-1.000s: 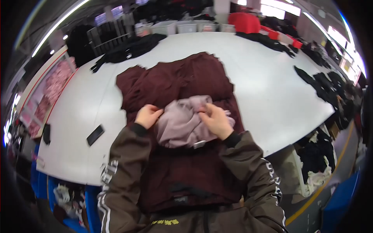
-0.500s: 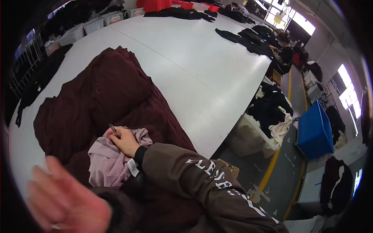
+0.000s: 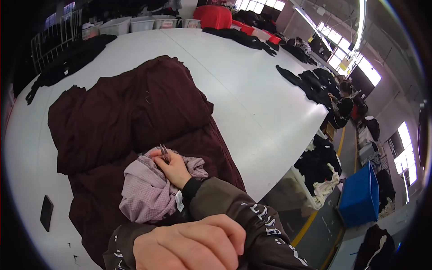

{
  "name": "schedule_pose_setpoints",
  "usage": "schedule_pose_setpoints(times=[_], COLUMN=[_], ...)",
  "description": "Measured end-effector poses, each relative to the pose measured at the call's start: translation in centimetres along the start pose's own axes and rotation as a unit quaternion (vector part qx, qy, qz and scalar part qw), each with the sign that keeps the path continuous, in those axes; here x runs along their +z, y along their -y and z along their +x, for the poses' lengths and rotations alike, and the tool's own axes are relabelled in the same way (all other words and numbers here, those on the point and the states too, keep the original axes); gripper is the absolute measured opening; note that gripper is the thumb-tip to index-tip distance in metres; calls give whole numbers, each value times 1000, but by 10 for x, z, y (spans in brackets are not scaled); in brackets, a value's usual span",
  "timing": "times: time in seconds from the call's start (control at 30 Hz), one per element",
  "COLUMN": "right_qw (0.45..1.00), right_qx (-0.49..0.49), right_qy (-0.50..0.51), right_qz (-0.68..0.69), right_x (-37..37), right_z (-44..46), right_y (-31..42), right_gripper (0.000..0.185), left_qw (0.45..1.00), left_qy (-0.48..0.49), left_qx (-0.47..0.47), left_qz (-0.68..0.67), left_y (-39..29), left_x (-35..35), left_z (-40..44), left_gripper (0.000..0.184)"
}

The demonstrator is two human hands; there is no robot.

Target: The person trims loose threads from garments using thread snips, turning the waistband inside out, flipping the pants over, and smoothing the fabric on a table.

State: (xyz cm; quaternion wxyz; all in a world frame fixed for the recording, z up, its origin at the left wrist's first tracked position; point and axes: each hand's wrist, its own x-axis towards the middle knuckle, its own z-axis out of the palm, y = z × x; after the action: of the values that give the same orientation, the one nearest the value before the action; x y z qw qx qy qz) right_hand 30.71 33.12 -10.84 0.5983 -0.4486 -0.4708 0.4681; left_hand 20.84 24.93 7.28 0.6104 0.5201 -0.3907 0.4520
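Observation:
My right hand (image 3: 176,170) is closed around a pair of thread snips (image 3: 164,153), their metal tips pointing up. It rests on a pink waffle-textured garment (image 3: 146,191), which lies bunched up with a white label (image 3: 179,200) showing near my wrist. Close to the camera, my left hand (image 3: 191,245) is closed, its fingers curled in front of my right sleeve; whatever may be inside is hidden. Under the pink garment spreads a folded dark maroon cloth (image 3: 135,103), with a loose pale thread on it.
The white table (image 3: 243,117) carries a dark flat phone-like object (image 3: 46,213) at left and black garments (image 3: 74,58) along its edges. On the right stand a bin of clothes (image 3: 319,162) and a blue bin (image 3: 360,195). Another person (image 3: 343,105) sits at the far right edge.
My left hand has moved from the lower left, blurred with its fingers spread, to the bottom middle and closed. The view has shifted; my right hand keeps the snips on the pink garment.

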Motion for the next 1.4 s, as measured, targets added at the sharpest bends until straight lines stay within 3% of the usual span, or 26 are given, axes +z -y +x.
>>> schedule_pose_setpoints(times=[0.1, 0.23, 0.43, 1.4], right_qw=[1000, 1000, 1000, 999], right_qx=[4, 24, 28, 26], right_qy=[-10, -10, -10, -11], right_qz=[5, 11, -8, 32], right_x=[-2, -2, -1, 0], right_z=[0, 0, 1, 4], right_y=[-2, -9, -12, -10], right_gripper=[16, 16, 15, 13], left_qw=[997, 963, 948, 967], left_qy=[-23, -259, -308, -80], left_qx=[68, 19, 12, 113], left_qz=[40, -70, -82, -214], left_y=[-1, -7, -14, -49], left_x=[9, 26, 20, 22], left_z=[7, 20, -18, -84], left_gripper=[20, 22, 19, 19])
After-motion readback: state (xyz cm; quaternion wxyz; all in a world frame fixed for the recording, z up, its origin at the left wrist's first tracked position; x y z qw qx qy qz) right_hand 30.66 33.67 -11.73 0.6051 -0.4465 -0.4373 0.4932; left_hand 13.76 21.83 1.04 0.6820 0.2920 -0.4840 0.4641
